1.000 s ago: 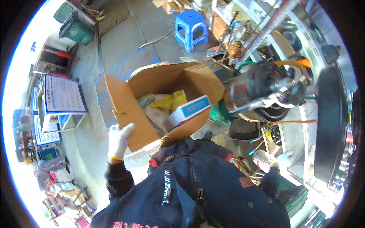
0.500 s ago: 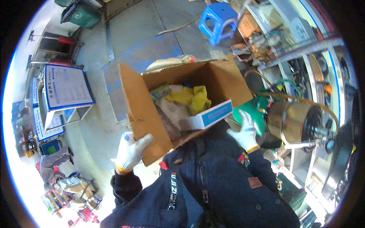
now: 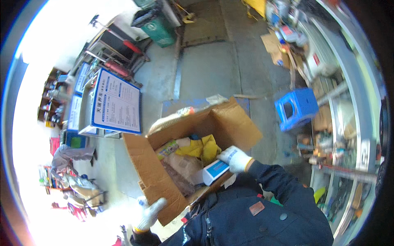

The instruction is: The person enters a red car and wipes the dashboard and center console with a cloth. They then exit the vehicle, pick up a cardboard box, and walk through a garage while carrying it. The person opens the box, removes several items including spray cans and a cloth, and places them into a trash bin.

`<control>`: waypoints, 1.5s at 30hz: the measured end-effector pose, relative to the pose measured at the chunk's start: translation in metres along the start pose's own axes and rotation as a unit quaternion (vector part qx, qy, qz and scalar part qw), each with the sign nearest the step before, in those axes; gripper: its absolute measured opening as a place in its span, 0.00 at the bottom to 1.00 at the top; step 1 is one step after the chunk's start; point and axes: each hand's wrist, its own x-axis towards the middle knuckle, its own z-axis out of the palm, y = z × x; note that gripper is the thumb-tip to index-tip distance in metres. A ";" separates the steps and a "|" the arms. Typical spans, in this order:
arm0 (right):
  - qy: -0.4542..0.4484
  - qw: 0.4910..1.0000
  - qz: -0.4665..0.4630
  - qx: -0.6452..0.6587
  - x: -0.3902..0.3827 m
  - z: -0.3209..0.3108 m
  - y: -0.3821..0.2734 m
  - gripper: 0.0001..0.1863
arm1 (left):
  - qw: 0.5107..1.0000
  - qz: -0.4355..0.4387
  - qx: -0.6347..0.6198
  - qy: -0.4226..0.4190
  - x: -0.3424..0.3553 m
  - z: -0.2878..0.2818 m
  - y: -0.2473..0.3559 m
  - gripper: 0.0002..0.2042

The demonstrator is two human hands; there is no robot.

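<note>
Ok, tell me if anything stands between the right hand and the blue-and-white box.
Nothing visible does. The right hand is at the right end of the blue-and-white box, whose blue face shows; whether they touch is unclear. The yellow cloth lies beyond the box, in the carton.

An open brown carton (image 3: 154, 176) sits tilted, lower centre; a blue-and-white box (image 3: 216, 171) slants at its lower-right rim.
</note>
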 end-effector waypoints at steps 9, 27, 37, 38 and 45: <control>0.075 0.984 -0.162 -0.018 0.323 -0.202 0.127 0.25 | 0.994 -0.032 0.089 0.059 0.274 -0.118 0.107 0.14; 0.168 0.984 -0.032 0.049 0.866 -0.458 0.346 0.28 | 0.995 0.040 0.091 -0.028 0.902 -0.359 0.339 0.10; -0.389 0.865 -0.066 0.310 1.248 -0.680 0.610 0.30 | 0.996 -0.048 0.062 0.052 1.230 -0.416 0.560 0.11; -0.382 0.886 -0.052 0.258 1.293 -0.694 0.627 0.30 | 0.995 -0.042 0.066 0.064 1.253 -0.426 0.572 0.11; -0.396 0.908 -0.079 -0.109 1.629 -0.709 0.710 0.45 | 0.995 -0.035 0.068 0.061 1.447 -0.479 0.620 0.15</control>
